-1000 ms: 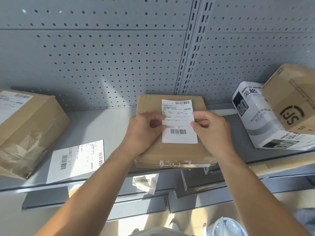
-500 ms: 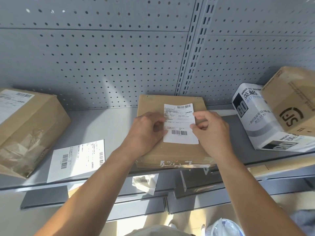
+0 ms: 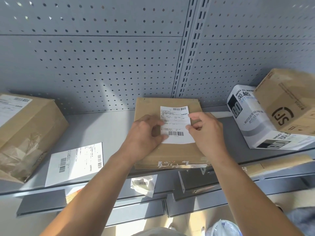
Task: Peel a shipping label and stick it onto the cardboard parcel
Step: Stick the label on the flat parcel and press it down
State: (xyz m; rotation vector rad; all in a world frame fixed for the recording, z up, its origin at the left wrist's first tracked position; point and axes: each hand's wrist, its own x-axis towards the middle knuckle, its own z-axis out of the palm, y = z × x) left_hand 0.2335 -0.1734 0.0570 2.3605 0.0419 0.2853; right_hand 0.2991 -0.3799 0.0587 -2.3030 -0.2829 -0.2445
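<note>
Holding the shipping label printed side up, slightly askew, over the far half of the cardboard parcel. Pinching its left edge with the left hand: thumb low, beside the lower barcode, bent forefinger higher up, wrist over the parcel's left side. Pinching its right edge with the right hand: thumb and forefinger curled round the paper, remaining fingers folded beneath. Showing a bowed upper edge and a curved lower one; cannot tell how much of the paper already touches the cardboard. Reaching in with both forearms bare, from below.

Lying flat on a grey metal shelf, with the parcel's near side at the front lip and torn tape along that side. Backed by a grey perforated panel, split by a slotted upright just behind the parcel.

To the left, well apart: a loose label sheet flat on the shelf, and beyond it a large brown box bearing its own white label and crumpled tape. To the right: a white printed pack lying tilted, with a brown carton marked "JS" leaning on it. All closed, contents hidden.

Below the shelf lip: a crumpled paper scrap with a barcode, grey metal panels, and a clear plastic bag at the bottom edge.
</note>
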